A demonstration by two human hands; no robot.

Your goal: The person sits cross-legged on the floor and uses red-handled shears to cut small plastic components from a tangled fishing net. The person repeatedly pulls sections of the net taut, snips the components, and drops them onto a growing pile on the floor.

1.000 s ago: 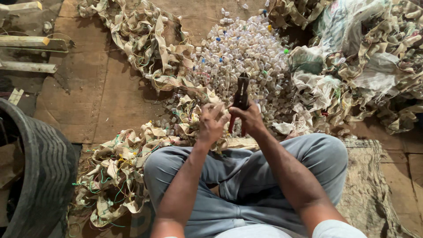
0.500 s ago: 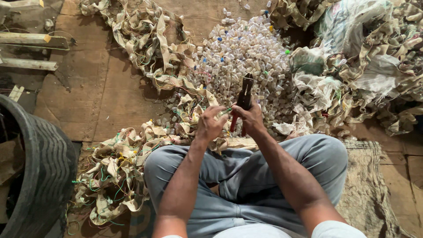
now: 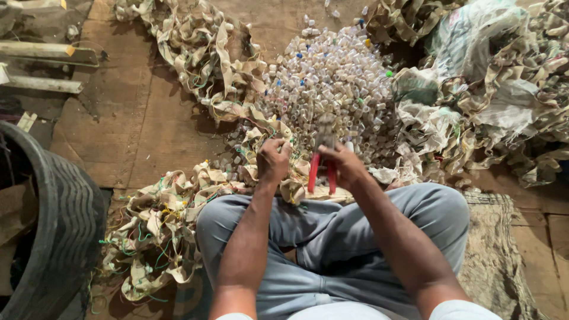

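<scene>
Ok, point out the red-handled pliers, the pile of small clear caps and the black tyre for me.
red-handled pliers (image 3: 323, 172), head view, on the red handles below the right hand.
pile of small clear caps (image 3: 335, 77), head view, middle of the heap.
black tyre (image 3: 71, 231), head view, on its ribbed tread.

Red-handled pliers (image 3: 323, 172), grey-blue trousers (image 3: 355, 237), beige strips (image 3: 160, 231) with green threads, clear caps (image 3: 332, 77)

Floor (image 3: 148, 136): worn brown boards, dimly lit. Black ribbed tub (image 3: 65, 219) at 8 o'clock. Pale wooden bars (image 3: 47, 53) at 10 o'clock. Woven mat (image 3: 504, 255) at 4 o'clock. Crumpled sacks (image 3: 474, 59) at 2 o'clock.
</scene>
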